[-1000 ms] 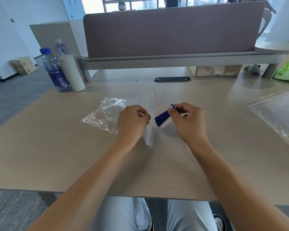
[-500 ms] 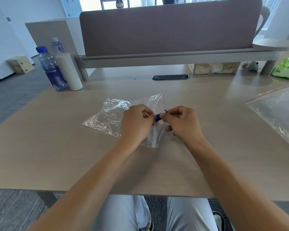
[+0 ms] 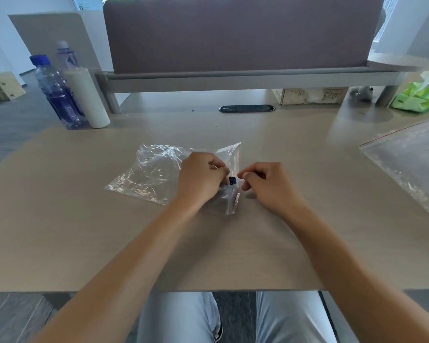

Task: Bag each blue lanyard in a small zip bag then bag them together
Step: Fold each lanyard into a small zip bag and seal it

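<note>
Since the earlier frames the blue lanyard (image 3: 232,180) has gone from clear of the bag, in the right hand, to almost wholly inside the small zip bag (image 3: 229,199), only a dark blue end showing. Nearest, the left hand (image 3: 200,180) pinches that bag's mouth, probably to keep it open and steady on the worktop (image 3: 233,256). The right hand (image 3: 268,185) sits just beside it, fingers (image 3: 245,175) curled with tips together; whether they grip the bag's edge I cannot tell. A larger clear bag (image 3: 159,174) lies behind the left hand, likely for the final bagging. Farther off stand a water bottle (image 3: 57,92) and a carton (image 3: 310,95); no writing is legible.
</note>
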`<state>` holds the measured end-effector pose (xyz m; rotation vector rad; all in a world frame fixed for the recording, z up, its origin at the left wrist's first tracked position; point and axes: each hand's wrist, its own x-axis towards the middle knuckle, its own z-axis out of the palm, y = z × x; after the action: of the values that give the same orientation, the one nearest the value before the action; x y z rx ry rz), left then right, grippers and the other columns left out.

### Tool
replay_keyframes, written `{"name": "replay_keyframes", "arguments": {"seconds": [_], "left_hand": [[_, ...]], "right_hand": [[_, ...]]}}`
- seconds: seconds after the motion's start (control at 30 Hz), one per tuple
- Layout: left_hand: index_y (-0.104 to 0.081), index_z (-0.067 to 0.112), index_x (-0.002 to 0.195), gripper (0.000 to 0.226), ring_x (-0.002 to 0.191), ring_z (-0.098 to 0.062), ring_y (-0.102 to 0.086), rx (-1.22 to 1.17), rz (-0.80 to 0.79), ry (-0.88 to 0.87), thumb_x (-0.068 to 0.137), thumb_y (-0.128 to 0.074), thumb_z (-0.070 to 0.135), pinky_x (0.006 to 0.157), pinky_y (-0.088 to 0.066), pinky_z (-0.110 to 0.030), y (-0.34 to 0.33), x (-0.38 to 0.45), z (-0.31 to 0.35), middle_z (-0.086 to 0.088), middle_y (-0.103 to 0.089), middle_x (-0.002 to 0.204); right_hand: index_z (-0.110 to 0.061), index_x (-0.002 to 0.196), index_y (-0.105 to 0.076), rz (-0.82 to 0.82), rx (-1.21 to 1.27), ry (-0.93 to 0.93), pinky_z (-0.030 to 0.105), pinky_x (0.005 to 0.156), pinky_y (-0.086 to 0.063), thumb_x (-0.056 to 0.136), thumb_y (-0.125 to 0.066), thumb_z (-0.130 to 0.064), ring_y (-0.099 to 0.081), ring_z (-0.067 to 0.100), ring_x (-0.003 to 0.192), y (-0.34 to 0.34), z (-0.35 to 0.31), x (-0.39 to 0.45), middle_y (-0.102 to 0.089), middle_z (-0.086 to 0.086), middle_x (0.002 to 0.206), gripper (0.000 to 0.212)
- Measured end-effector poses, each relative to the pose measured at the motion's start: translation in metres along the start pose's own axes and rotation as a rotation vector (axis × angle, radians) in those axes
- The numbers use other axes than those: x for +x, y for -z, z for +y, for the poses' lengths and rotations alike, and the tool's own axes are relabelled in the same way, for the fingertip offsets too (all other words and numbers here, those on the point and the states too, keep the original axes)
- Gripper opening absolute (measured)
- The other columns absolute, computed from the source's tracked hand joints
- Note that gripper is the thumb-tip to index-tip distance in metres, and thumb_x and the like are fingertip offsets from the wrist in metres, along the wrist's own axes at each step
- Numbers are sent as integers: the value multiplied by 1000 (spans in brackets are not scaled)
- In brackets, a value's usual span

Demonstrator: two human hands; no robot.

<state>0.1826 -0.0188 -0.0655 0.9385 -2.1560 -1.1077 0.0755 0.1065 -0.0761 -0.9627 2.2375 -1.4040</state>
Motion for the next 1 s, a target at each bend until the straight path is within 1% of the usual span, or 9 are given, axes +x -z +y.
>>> {"name": "replay_keyframes", "arguments": {"seconds": [0.1, 0.17, 0.37, 0.47, 0.57, 0.67, 0.77, 0.83, 1.0], "left_hand": [[-76, 8, 76, 14, 51, -2, -65, 11, -80, -33, 87, -68, 12, 61, -58, -28, 5, 10, 2, -1, -74, 63], [-77, 7, 80, 17, 51, 0, -61, 50, -106, -104, 89, -63, 10, 60, -51, -22, 7, 22, 4, -2, -75, 70], [-69, 21, 124, 31, 121, -24, -55, 333, -260, -271, 98, -55, 15, 104, -46, -38, -5, 76, -7, -5, -65, 128], [-65, 18, 131, 37, 135, -29, -47, 387, -358, -248, 99, -47, 14, 112, -41, -48, -19, 94, -6, -9, -62, 136], [-74, 15, 108, 30, 119, -31, -58, 385, -392, -194, 94, -47, 14, 102, -50, -45, -26, 103, -5, -7, -72, 117], [-75, 13, 93, 19, 93, -21, -65, 186, -345, -164, 92, -56, 15, 81, -51, -29, -24, 106, -2, 3, -71, 91], [-73, 15, 85, 11, 85, -20, -67, -10, -266, -158, 90, -63, 13, 77, -53, -29, -15, 105, 4, 1, -71, 84], [-73, 16, 84, 10, 82, -20, -70, -95, -227, -179, 91, -66, 14, 80, -55, -32, -7, 103, 12, -2, -74, 82], [-74, 9, 96, 16, 76, -10, -68, -271, -134, -202, 97, -64, 22, 70, -47, -19, 16, 92, 53, -10, -75, 87]], "right_hand": [[-14, 81, -76, -72, 3, -69, 25, 55, -45, 98, -64, -32, -65, 15, 51, 3, -5, -14, -75, 4, 64, 28], [-14, 80, -76, -123, -35, -106, 25, 52, -45, 95, -69, -43, -56, 15, 45, 5, -9, -24, -75, 4, 64, 33], [-13, 80, -75, -201, -102, -143, 27, 51, -51, 81, -86, -27, -59, 16, 43, -1, -17, -38, -76, 4, 65, 18], [-9, 77, -73, -189, -107, -138, 26, 46, -48, 79, -86, -15, -59, 17, 41, -5, -14, -37, -73, 8, 61, 14], [-11, 72, -70, -103, -80, -144, 28, 47, -47, 82, -78, -9, -59, 21, 42, -4, -6, -37, -70, 11, 59, 13], [-14, 75, -65, 30, -47, -172, 34, 49, -52, 86, -68, -10, -62, 25, 44, 2, 1, -37, -71, 13, 66, 12], [-10, 86, -60, 152, 24, -199, 34, 46, -51, 93, -61, -11, -62, 24, 42, 16, 3, -36, -73, 6, 74, 7], [-11, 88, -60, 219, 12, -178, 33, 48, -47, 94, -62, -12, -61, 20, 42, 28, 3, -35, -76, 3, 76, 6], [-20, 95, -64, 398, 32, -108, 31, 53, -46, 91, -67, -13, -58, 13, 48, 64, -11, -29, -77, 0, 81, 9]]}}
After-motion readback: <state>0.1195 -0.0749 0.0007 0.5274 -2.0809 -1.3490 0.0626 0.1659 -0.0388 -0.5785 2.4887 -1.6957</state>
